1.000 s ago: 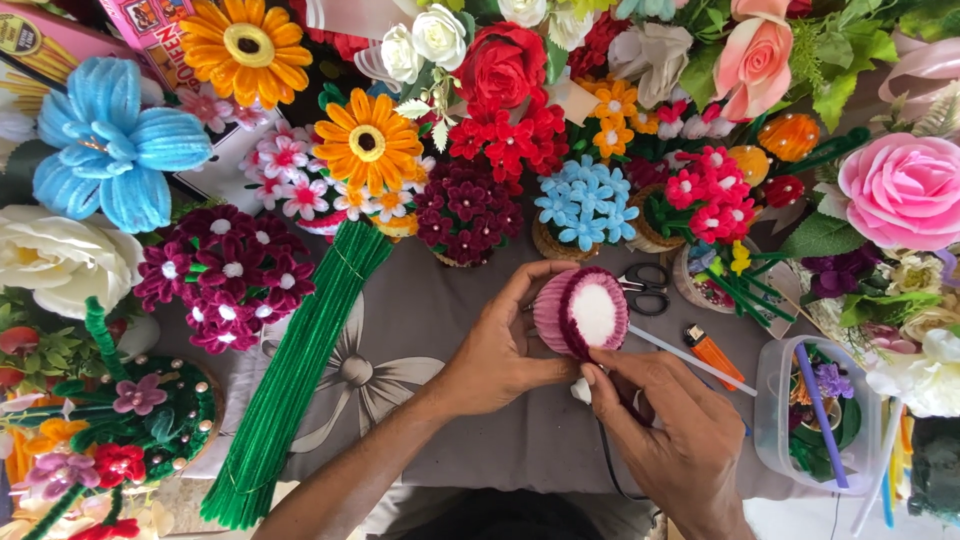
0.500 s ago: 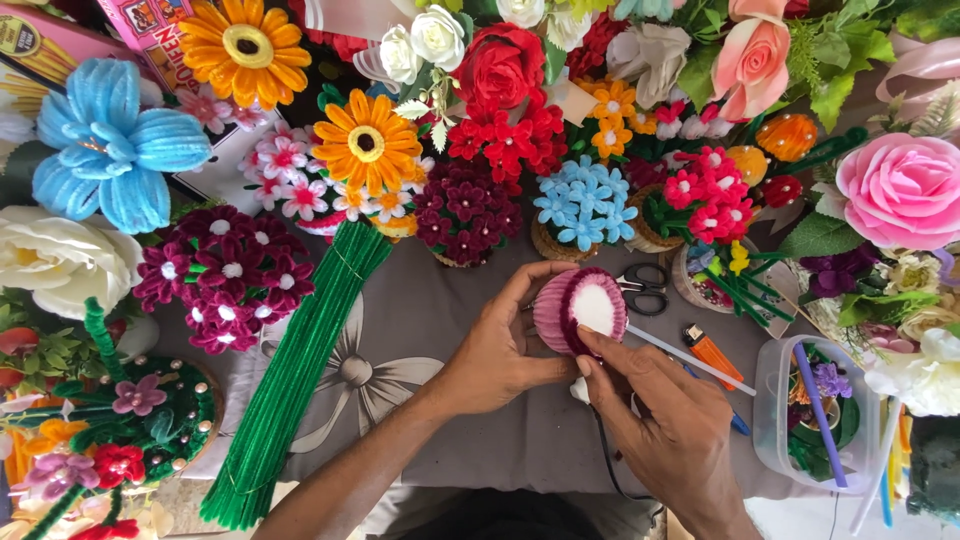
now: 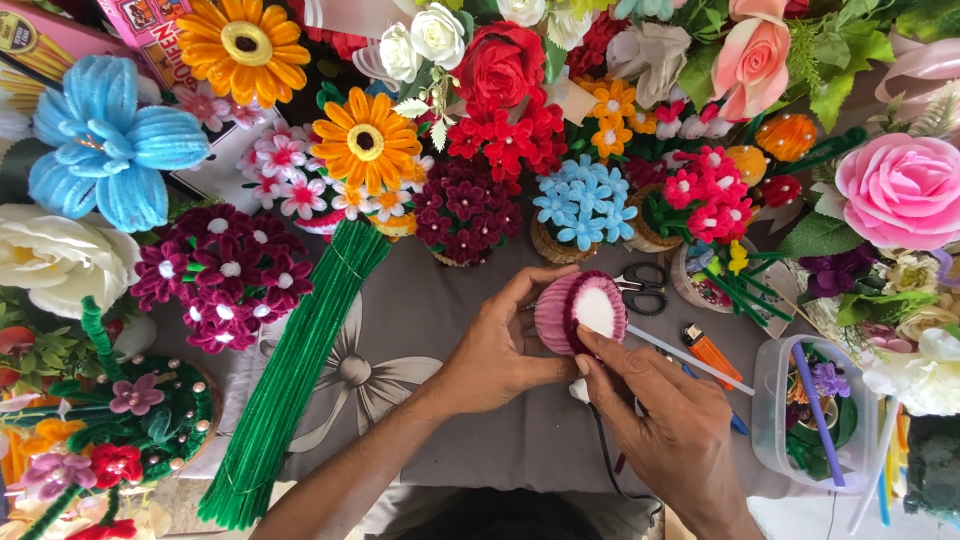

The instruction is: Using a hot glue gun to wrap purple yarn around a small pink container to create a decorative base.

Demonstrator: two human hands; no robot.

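My left hand [image 3: 497,345] grips a round ball [image 3: 582,311] wrapped in pink fuzzy wire, its white core still showing on the side that faces me. My right hand [image 3: 665,425] presses its fingertips against the ball's lower edge, on the darker pink strand at the rim of the white patch. A thin white stick [image 3: 690,360] pokes out from behind the right hand toward the right. A black cord [image 3: 603,460] runs down from under the right hand.
A thick bundle of green fuzzy wires [image 3: 295,370] lies to the left. Scissors [image 3: 645,287], an orange lighter [image 3: 712,353] and a clear tub [image 3: 810,415] of craft bits sit to the right. Handmade flowers crowd the far side and both edges of the grey cloth [image 3: 420,320].
The right hand's fingers have crept a little up along the ball's lower edge, laying the pink strand. The left hand holds the ball in nearly the same place.
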